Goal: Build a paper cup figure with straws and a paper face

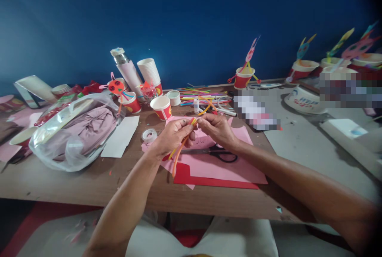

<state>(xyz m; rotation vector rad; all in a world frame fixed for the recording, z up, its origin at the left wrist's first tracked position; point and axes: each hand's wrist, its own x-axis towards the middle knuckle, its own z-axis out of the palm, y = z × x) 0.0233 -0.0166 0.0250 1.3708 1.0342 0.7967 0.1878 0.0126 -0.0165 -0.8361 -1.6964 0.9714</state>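
Brown table (131,183); left hand (176,133) pinches yellow-orange strips (178,156), ends dangling below; right hand (217,129) pinches them alongside.

Left grip (177,133) and right grip (217,128) hold colourful strips (177,157) over pink paper (221,169).

Held strips (177,158): orange and yellow
Larger sheet (243,169): pink
Near sheet (182,174): red
Scissors (214,151): black handles
Middle cup (160,110): red, yellow mark, white inside
Far sticks (205,97): mixed purple, green, yellow, orange
Wall (191,22): deep blue

Brown table (131,187) beneath white paper (121,137), cup (161,110), tape (145,135)
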